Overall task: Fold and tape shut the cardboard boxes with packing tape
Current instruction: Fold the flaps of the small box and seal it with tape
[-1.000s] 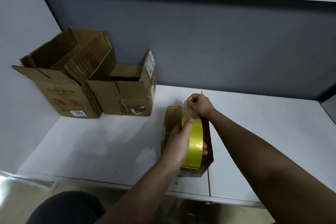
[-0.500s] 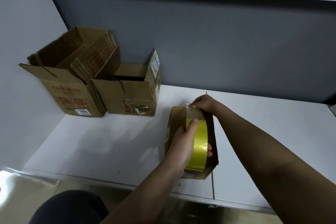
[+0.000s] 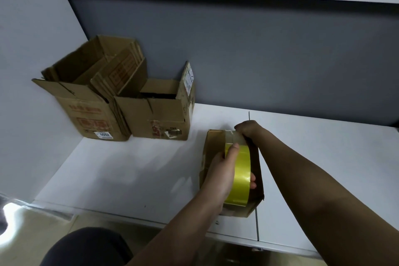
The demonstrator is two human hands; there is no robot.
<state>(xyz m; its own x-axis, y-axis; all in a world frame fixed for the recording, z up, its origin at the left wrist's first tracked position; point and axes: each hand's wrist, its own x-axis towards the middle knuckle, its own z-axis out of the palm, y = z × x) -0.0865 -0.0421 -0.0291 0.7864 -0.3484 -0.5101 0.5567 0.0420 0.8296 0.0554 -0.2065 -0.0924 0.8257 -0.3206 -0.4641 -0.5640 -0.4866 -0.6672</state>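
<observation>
While the left hand [image 3: 222, 170] grips a glossy yellow roll of packing tape [image 3: 239, 177] with fingers [image 3: 253, 180] curled round it, the right hand [image 3: 248, 129] pinches the pulled-out clear tape end [image 3: 234, 137] against the far edge of a small closed brown cardboard box [image 3: 209, 147]. That box sits at lower centre of the frame on the white bench [image 3: 129, 168]. At upper left stand two open brown cardboard boxes, touching: the taller one [image 3: 86, 101] carries faded red print and a white label reading "4002"; the shorter one [image 3: 159, 112] shows torn stickers, their writing too small to read.
</observation>
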